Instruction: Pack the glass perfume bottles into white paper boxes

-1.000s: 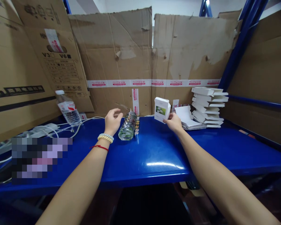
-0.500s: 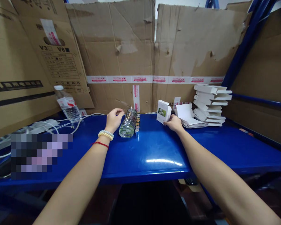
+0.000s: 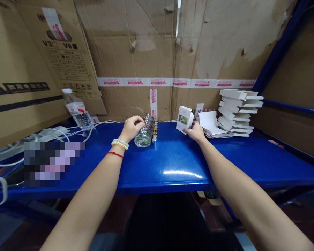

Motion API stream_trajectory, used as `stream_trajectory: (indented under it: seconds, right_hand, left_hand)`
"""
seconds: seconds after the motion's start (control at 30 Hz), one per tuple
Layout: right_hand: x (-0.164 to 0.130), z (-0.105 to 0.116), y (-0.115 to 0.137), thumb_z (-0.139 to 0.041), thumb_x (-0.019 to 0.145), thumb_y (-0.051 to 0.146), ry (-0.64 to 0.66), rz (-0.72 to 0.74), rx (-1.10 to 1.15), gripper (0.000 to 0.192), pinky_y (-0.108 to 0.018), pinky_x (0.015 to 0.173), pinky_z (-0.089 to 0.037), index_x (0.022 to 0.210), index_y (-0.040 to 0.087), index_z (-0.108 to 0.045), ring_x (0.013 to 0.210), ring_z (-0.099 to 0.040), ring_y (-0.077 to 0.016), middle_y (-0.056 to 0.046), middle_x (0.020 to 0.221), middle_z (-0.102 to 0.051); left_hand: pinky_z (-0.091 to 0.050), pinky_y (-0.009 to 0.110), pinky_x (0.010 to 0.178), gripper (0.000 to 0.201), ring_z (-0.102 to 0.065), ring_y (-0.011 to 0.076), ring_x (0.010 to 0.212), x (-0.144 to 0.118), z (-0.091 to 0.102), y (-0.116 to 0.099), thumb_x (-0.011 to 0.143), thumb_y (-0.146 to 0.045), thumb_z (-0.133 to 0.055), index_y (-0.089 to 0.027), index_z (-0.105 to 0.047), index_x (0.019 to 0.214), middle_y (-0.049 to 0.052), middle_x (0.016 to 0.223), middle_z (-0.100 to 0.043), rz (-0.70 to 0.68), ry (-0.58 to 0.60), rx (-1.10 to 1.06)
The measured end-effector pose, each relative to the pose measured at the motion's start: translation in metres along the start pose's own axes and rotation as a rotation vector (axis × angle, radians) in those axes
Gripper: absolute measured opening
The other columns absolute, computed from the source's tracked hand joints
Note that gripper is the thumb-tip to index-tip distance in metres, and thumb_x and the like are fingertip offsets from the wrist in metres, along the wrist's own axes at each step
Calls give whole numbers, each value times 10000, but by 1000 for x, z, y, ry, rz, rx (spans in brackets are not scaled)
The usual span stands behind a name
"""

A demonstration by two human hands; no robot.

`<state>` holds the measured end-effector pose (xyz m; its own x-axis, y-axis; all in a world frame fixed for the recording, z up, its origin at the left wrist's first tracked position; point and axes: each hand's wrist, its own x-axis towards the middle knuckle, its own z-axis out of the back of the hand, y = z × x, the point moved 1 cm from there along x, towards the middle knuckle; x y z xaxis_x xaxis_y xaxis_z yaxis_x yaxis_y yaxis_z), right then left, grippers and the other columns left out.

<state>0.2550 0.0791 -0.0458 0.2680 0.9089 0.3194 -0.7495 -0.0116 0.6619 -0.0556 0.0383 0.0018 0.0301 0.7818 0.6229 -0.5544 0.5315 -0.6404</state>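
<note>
blue bench (image 3: pixel 178 157) before cardboard (image 3: pixel 115 52): right hand (image 3: pixel 195 132) grasping one white box (image 3: pixel 182 121), left hand (image 3: pixel 133 127) at the glass bottles (image 3: pixel 143 140), whether its grip holds one i cannot tell. bottles sit unboxed, shiny caps (image 3: pixel 155 132) lined up beside them, stacked cartons (image 3: pixel 231 94) farther right.
</note>
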Motion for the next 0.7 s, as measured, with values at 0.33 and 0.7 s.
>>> stream_trajectory:
  seconds: [0.33,0.7]
  right_hand:
    - [-1,1,0,-658,703,248,39,21,-44,429,-341,864,-502,1112,160,-565,1022,-656,-263,-123,1103,-691]
    - [-2,3,2,-618,681,255,58,18,-6,422,-334,845,-510,1090,153,-599,999,-662,-264,-121,1086,-702]
  left_hand:
    - [-304,250,535,337,-389,97,523,-1,17,9,662,-478,-634,-151,-558,626,-25,552,-488,45,285,29]
    - [-385,261,572,352,-501,124,568,0,21,5,634,-494,-677,-146,-630,652,8,592,-588,97,392,-29]
